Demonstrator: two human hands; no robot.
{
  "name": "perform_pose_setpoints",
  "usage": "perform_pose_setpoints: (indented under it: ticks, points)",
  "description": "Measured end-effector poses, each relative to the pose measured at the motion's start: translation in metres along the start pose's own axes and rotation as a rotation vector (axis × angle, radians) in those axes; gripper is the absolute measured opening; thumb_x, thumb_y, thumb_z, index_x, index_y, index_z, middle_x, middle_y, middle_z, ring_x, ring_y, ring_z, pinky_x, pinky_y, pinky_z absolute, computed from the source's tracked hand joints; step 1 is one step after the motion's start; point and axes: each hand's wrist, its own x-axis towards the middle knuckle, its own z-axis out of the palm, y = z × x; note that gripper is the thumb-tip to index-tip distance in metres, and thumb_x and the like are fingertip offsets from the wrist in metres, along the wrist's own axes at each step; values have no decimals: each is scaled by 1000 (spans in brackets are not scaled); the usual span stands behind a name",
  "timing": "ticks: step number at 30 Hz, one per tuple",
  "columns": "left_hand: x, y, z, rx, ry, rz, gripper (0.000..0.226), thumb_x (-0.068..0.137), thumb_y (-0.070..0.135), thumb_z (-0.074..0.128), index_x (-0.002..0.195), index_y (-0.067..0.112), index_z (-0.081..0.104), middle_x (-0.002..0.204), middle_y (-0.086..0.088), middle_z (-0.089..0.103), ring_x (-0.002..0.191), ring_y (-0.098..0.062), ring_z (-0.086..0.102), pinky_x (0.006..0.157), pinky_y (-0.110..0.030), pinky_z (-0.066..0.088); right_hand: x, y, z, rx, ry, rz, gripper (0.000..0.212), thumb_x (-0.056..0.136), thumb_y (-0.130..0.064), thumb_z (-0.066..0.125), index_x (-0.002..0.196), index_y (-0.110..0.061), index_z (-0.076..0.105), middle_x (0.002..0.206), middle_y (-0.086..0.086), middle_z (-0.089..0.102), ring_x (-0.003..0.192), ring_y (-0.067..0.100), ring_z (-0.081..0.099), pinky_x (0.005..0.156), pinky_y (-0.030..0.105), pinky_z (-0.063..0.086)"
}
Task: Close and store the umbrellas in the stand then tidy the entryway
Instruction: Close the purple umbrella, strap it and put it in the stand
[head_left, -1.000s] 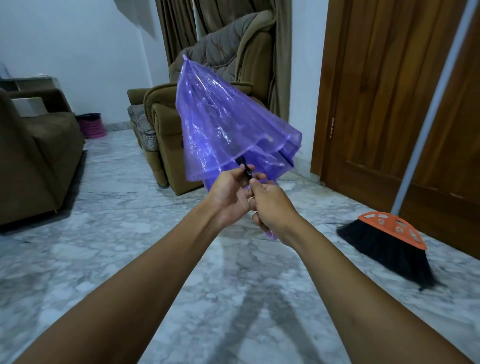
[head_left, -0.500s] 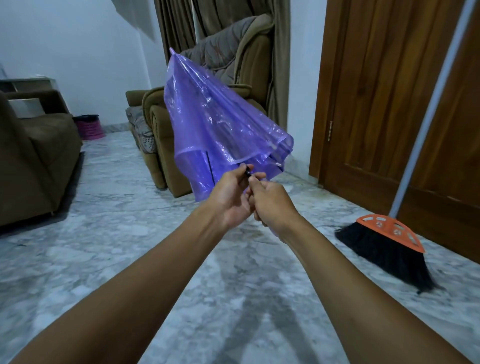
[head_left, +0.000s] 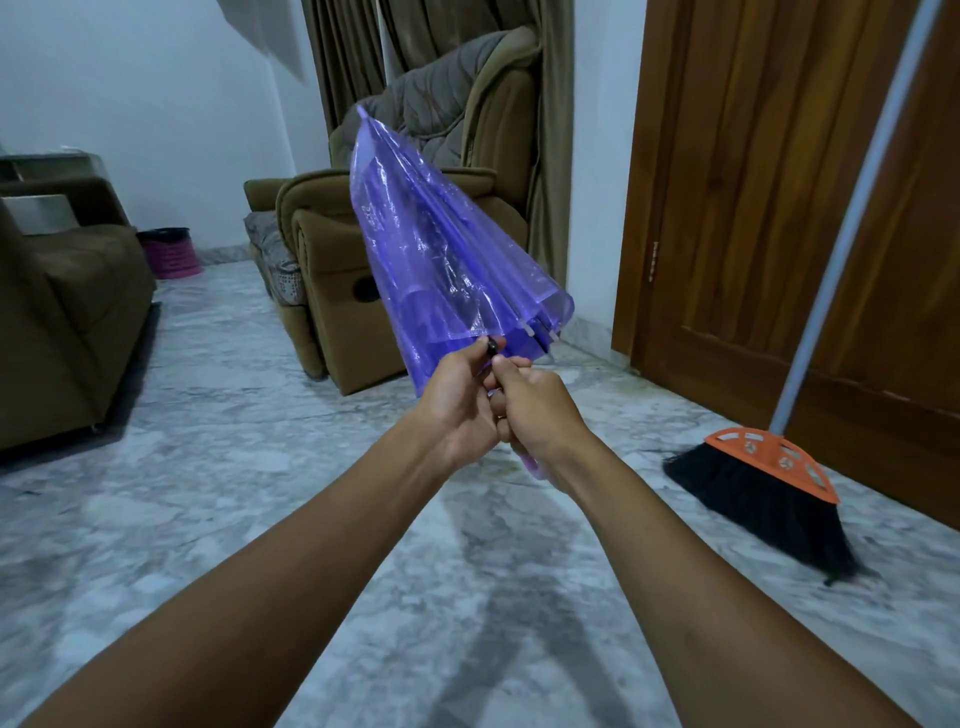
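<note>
You are holding the purple umbrella (head_left: 441, 249) out in front of you, above the floor (head_left: 260, 493). Its canopy is folded down to a loose cone, with the tip pointing up and away toward the armchair (head_left: 322, 249). Your right hand (head_left: 535, 410) is curling round the handle low down. Your left hand (head_left: 460, 400) is pinching a small black piece at the canopy's hem, perhaps the strap or its fastener; it is too small to tell. By my reading you are working through the closing step: the folds are hanging loose and are calling for gathering and tying before any carrying to a stand. Counting: one umbrella, two hands, one broom (head_left: 763, 499) leaning at the door (head_left: 753, 182), one pink basket (head_left: 171, 252) by the far wall. No certain stand is showing.
</note>
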Motion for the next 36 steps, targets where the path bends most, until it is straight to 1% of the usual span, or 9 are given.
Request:
perform_pose_setpoints:
  ticks: [5, 11, 15, 18, 22, 24, 29, 32, 36]
  points:
    - [6, 9, 0, 252, 1, 62, 22, 97, 23, 44, 85, 16, 60, 71, -4, 58, 48, -13, 52, 53, -22, 47, 3, -4, -12, -75, 12, -55, 37, 103, -30, 42, 76, -11, 58, 36, -11, 48, 28, 5, 38, 32, 16, 27]
    - [-25, 52, 4, 1419, -38, 63, 32, 98, 32, 52, 81, 11, 69, 66, -5, 70, 59, -24, 69, 63, -25, 54, 8, -8, -48, -363, 99, -119, 51, 99, -37, 49, 80, 7, 67, 57, 8, 47, 48, 19, 40, 60, 32, 35]
    - [-25, 93, -4, 1835, 137, 837, 9, 84, 23, 69, 92, 20, 66, 83, 0, 64, 83, -23, 64, 68, -28, 52, 6, -26, -71, -510, 101, -137, 55, 97, -40, 50, 83, 11, 64, 56, 8, 42, 50, 21, 37, 57, 30, 32]
    - [-8, 109, -7, 1905, 108, 1088, 56, 72, 23, 76, 122, 19, 52, 114, -9, 48, 104, -31, 49, 91, -46, 46, 3, -45, -89, -591, 67, -158, 56, 94, -43, 56, 70, 7, 63, 52, 6, 49, 40, 16, 32, 51, 27, 26]
    - [15, 142, 0, 2146, 118, 763, 140, 49, 63, 84, 155, 29, -2, 159, -14, 10, 147, -34, 13, 118, -50, 21, 7, -83, -110, -760, 43, -230, 56, 90, -49, 62, 48, -14, 51, 35, -14, 44, 41, 14, 32, 50, 28, 23]
    - [22, 160, 9, 2149, 133, 712, 152, 40, 71, 83, 153, 33, -11, 164, -4, -3, 152, -27, -2, 120, -55, 9, 8, -112, -118, -869, 23, -287, 50, 87, -57, 61, 52, -21, 60, 36, -13, 47, 44, 13, 39, 48, 28, 26]
    - [5, 233, 58, 2028, 159, 813, 93, 52, 72, 73, 132, 29, 53, 123, -1, 67, 117, -25, 60, 101, -44, 44, 15, -236, -128, -1151, -6, -449, 39, 85, -66, 58, 85, -33, 77, 55, -15, 55, 57, 9, 51, 48, 25, 31]
    - [-10, 282, 96, 1874, 167, 742, 52, 58, 61, 58, 91, 21, 62, 86, -1, 71, 87, -30, 67, 69, -38, 54, 27, -334, -134, -1225, 125, -594, 39, 79, -70, 62, 89, -36, 77, 67, -13, 65, 66, 7, 54, 55, 21, 31]
    - [-43, 353, 161, 1582, 108, 637, 39, 66, 45, 55, 90, 15, 63, 74, 0, 64, 70, -20, 62, 63, -34, 50, 30, -457, -137, -1239, 315, -803, 48, 79, -58, 67, 120, -34, 65, 119, -6, 64, 111, 16, 55, 98, 36, 35]
